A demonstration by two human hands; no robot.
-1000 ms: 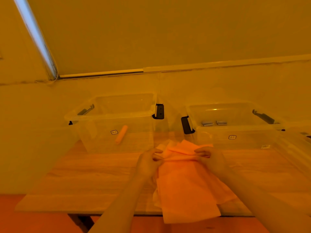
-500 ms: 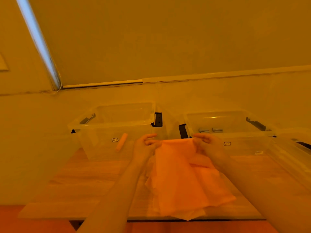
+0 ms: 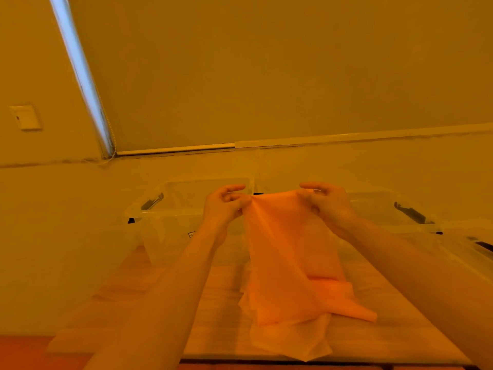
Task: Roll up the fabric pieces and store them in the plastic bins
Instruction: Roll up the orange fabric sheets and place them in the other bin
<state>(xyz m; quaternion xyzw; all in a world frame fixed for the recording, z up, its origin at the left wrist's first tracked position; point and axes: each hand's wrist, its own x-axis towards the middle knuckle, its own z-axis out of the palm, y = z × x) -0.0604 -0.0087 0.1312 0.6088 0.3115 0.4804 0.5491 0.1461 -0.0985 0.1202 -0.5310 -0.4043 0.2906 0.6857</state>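
Two hands hold up one thin, soft orange fabric piece (image 3: 285, 252) by its top edge: the left hand (image 3: 224, 206) pinches one upper corner between thumb and fingers, and the right hand (image 3: 328, 204) pinches the other. Between them the cloth hangs in a smooth sheet with a few long creases. Its lower part lies crumpled on the wooden table (image 3: 386, 311), close to the near edge, on top of paler, gauzy fabric (image 3: 293, 340) that spreads flat beneath it. Behind the hands stand two clear, hard plastic bins with black latches, the left bin (image 3: 170, 209) and the right bin (image 3: 378, 209), side by side against the wall. A third clear container (image 3: 469, 244) shows only partly at the right edge. Bare tabletop lies open on both sides of the cloth.
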